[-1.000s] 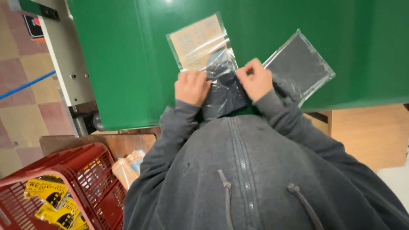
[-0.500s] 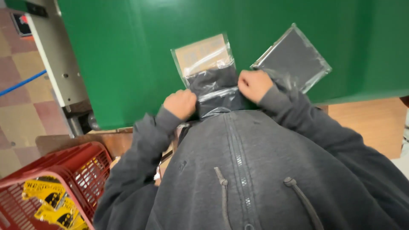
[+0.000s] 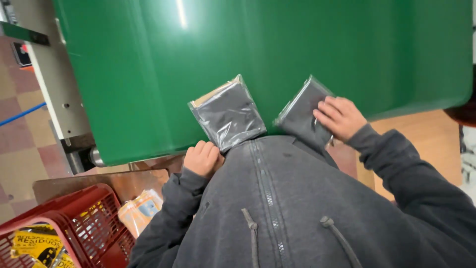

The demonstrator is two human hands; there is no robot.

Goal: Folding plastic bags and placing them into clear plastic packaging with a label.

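1. While I leaned over the green belt [image 3: 148,74], my left hand [image 3: 201,158] sat at the lower centre of the frame, curled into a loose fist at the belt's near edge.
2. That hand touched the lower left corner of the left dark packet [image 3: 228,113], a clear plastic bag with dark folded material inside; whether the fingers actually pinched the bag I could not tell, since they were tucked under.
3. Left dark packet lay flat on the belt, centre of frame, tilted, with a tan card edge showing at its upper left side.
4. My right hand [image 3: 342,116] was right of centre, fingers spread and open, palm pressed flat on the right dark packet [image 3: 302,111]; no closed grip there, just resting on top.
5. Right dark packet also lay on the belt, tilted, just beside the left one with a narrow green gap between.
6. Both packets' lower ends were hidden by my grey zip hoodie [image 3: 297,208], which filled the bottom of the frame.
7. Red plastic basket [image 3: 74,213] stood at lower left, with yellow printed bags [image 3: 37,245] inside.
8. Grey metal frame [image 3: 54,84] of the machine ran down the upper left, over checkered floor tiles [image 3: 15,134].
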